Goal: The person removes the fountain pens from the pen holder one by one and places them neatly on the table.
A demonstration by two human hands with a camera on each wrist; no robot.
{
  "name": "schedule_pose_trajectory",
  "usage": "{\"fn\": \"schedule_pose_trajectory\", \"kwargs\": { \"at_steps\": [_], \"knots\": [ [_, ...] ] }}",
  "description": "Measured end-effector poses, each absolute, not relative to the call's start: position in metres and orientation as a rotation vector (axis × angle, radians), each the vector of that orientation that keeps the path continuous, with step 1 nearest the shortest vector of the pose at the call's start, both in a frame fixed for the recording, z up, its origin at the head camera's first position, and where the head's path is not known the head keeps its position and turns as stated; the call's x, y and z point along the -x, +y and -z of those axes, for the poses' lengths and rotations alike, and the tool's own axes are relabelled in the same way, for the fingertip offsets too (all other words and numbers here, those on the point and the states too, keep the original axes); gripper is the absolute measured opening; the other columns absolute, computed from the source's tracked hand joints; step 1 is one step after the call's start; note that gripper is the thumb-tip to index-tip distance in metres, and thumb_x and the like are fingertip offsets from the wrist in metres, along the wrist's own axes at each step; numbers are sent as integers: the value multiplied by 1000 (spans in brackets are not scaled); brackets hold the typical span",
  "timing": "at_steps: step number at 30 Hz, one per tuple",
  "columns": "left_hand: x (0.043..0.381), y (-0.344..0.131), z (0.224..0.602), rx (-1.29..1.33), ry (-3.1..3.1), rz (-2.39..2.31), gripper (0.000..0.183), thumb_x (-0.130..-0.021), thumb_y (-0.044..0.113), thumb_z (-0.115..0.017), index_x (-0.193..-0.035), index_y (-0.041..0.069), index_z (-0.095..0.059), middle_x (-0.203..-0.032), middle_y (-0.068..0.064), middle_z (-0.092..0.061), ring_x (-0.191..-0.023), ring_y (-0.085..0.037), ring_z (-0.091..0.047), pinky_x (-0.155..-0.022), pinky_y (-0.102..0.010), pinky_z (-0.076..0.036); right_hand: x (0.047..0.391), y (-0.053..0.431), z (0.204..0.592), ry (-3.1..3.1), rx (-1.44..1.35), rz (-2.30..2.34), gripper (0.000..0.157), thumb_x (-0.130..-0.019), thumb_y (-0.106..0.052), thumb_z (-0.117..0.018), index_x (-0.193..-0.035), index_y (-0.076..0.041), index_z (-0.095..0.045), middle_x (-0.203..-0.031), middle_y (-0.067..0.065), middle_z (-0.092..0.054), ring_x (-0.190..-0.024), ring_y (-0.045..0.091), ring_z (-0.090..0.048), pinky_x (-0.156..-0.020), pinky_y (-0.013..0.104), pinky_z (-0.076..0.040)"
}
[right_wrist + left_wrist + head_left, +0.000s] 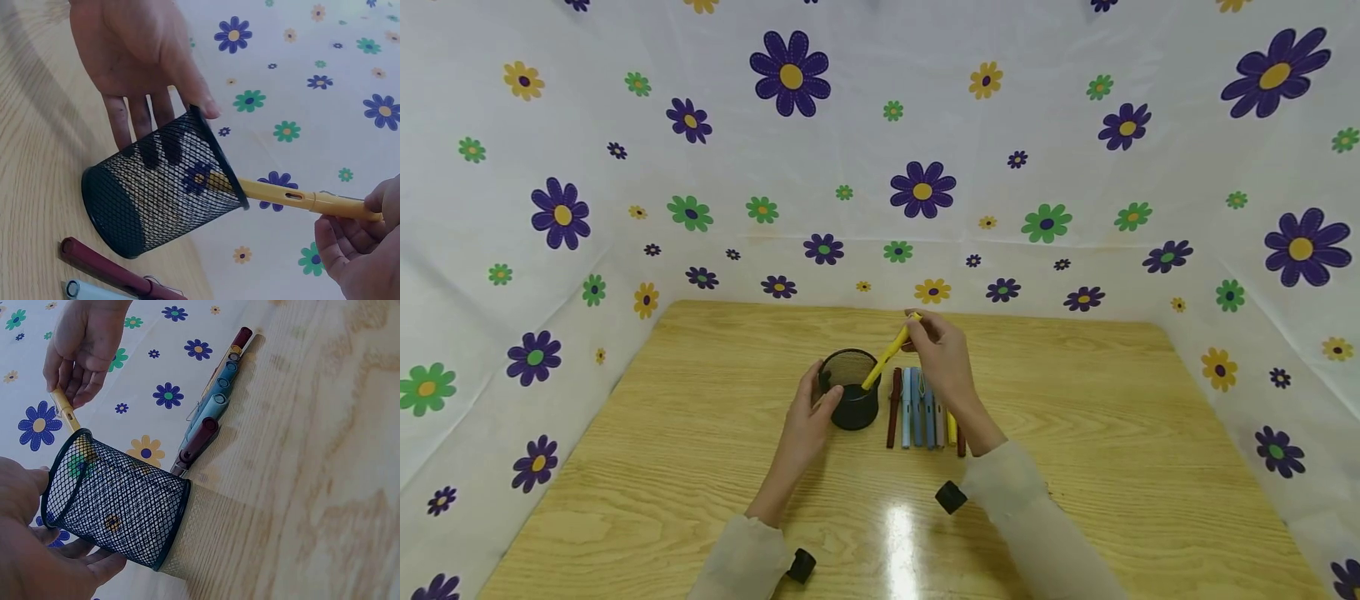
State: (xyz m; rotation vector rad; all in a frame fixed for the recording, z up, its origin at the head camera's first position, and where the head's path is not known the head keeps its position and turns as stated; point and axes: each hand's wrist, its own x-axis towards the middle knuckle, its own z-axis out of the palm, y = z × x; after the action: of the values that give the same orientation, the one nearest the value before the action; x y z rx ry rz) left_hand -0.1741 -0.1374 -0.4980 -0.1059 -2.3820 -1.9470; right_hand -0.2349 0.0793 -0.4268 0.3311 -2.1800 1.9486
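A round black mesh pen cup (854, 410) stands on the wooden table. My left hand (808, 412) grips its left side, thumb at the rim and fingers round the wall, as the right wrist view shows. My right hand (942, 354) pinches a yellow pen (275, 192) near its upper end. The pen slants down to the left, its lower end inside the cup's mouth. Through the mesh in the right wrist view, that end shows just below the rim. Right of the cup lies a row of pens: a dark red pen (893, 408), a light blue pen (906, 408) and several others.
The right forearm partly covers the right end of the pen row, where another yellow pen (952, 429) shows. A white flowered cloth (850, 150) hangs behind and along both sides of the table (1097, 417). Black wrist mounts (951, 497) sit at both cuffs.
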Motion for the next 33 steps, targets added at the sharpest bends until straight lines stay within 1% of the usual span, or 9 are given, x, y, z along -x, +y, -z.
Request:
{"fn": "schedule_pose_trajectory", "kwargs": {
  "at_steps": [4, 6, 7, 13, 16, 22, 27, 29, 33],
  "knots": [
    [174, -137, 498, 112, -2386, 1941, 67, -110, 28, -55, -163, 2, -23, -164, -27, -26, -150, -42, -31, -119, -59, -30, 232, 89, 421, -2152, -304, -1957, 31, -108, -15, -56, -130, 4, -67, -104, 24, -69, -95, 45, -69, -86, 38, -61],
    [174, -137, 498, 114, -2389, 1935, 67, -110, 28, -55, -163, 2, -23, -164, -27, -26, -150, -43, -31, -119, -59, -30, 230, 93, 417, -2133, -294, -1965, 31, -108, -14, -56, -131, 4, -67, -105, 23, -69, -94, 42, -69, -85, 36, -61],
    [174, -137, 498, 115, -2390, 1933, 67, -110, 28, -55, -163, 2, -23, -164, -28, -25, -150, -43, -31, -119, -59, -30, 230, 95, 416, -2119, -289, -1972, 30, -108, -14, -57, -131, 4, -67, -105, 23, -69, -94, 41, -69, -86, 38, -61],
    [174, -137, 497, 115, -2398, 1930, 68, -110, 28, -55, -163, 1, -22, -165, -28, -24, -150, -43, -31, -119, -59, -30, 231, 108, 409, -2069, -258, -1982, 31, -107, -14, -57, -131, 4, -67, -108, 22, -68, -87, 21, -69, -88, 41, -60],
    [173, -137, 497, 115, -2396, 1935, 68, -110, 27, -55, -163, 1, -21, -165, -28, -24, -150, -43, -31, -119, -59, -30, 231, 115, 408, -2062, -246, -1978, 31, -107, -12, -57, -131, 4, -66, -110, 25, -68, -85, 15, -69, -87, 38, -60],
    [173, -137, 499, 114, -2392, 1939, 68, -110, 27, -55, -163, 1, -22, -164, -28, -26, -149, -43, -32, -119, -59, -30, 229, 130, 407, -2061, -237, -1970, 31, -107, -12, -57, -131, 5, -66, -104, 26, -67, -82, 13, -69, -88, 39, -60],
    [174, -136, 498, 103, -2399, 1938, 67, -110, 29, -54, -163, 2, -22, -164, -27, -26, -150, -43, -31, -119, -60, -29, 227, 143, 410, -2075, -215, -1964, 32, -107, -13, -57, -131, 7, -65, -104, 25, -67, -82, 12, -69, -86, 34, -61],
    [173, -136, 497, 106, -2400, 1943, 68, -110, 29, -54, -163, 1, -22, -164, -28, -25, -150, -44, -30, -119, -60, -28, 226, 147, 411, -2081, -201, -1963, 32, -107, -12, -57, -131, 7, -65, -103, 23, -67, -82, 11, -69, -85, 32, -61],
    [172, -137, 496, 109, -2393, 1955, 68, -110, 28, -54, -163, 1, -22, -164, -28, -26, -150, -43, -31, -119, -60, -28, 224, 155, 412, -2086, -170, -1954, 31, -107, -12, -57, -130, 7, -65, -101, 18, -69, -81, 11, -69, -85, 33, -61]
  ]
}}
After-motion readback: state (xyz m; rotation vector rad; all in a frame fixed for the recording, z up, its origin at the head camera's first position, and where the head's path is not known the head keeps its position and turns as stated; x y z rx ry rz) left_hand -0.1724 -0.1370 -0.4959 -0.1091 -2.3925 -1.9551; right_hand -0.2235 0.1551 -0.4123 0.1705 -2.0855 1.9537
